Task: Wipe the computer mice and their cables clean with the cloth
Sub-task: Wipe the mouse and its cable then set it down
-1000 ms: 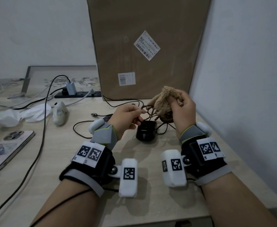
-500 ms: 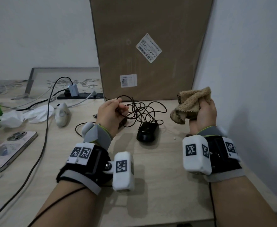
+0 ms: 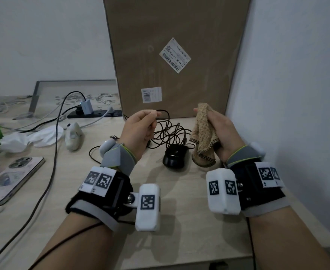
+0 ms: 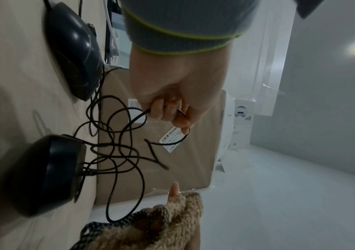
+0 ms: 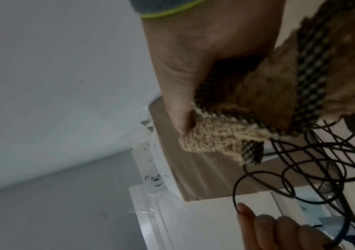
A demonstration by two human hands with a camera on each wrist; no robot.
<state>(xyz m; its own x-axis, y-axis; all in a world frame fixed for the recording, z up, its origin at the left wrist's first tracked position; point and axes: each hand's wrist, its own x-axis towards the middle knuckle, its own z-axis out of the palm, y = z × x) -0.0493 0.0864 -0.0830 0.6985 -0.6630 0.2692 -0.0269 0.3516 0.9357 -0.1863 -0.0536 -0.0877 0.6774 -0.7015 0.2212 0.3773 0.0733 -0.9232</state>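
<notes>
My left hand [image 3: 147, 121] is raised over the desk and pinches the thin black cable [image 3: 168, 131] between thumb and fingers. The cable hangs in a loose tangle down to a black mouse [image 3: 175, 157] on the desk. The left wrist view shows that grip [image 4: 168, 113], the tangle [image 4: 118, 148], this mouse [image 4: 48, 170] and a second black mouse [image 4: 74, 49] behind it. My right hand [image 3: 216, 123] grips a bunched tan cloth [image 3: 204, 133], held just right of the cable and apart from it. In the right wrist view the cloth [image 5: 247, 121] sits under my thumb.
A tall cardboard box [image 3: 172, 55] stands close behind the hands and a white wall [image 3: 296, 94] is on the right. To the left lie a white mouse [image 3: 73, 136], tissues [image 3: 29, 139], a phone [image 3: 10, 178], a power strip [image 3: 94, 114] and cables [image 3: 53, 152].
A second ago the cloth was against the cable with both hands together. The hands then parted; now the left hand holds the cable higher and the cloth hangs lower, slightly nearer the cable.
</notes>
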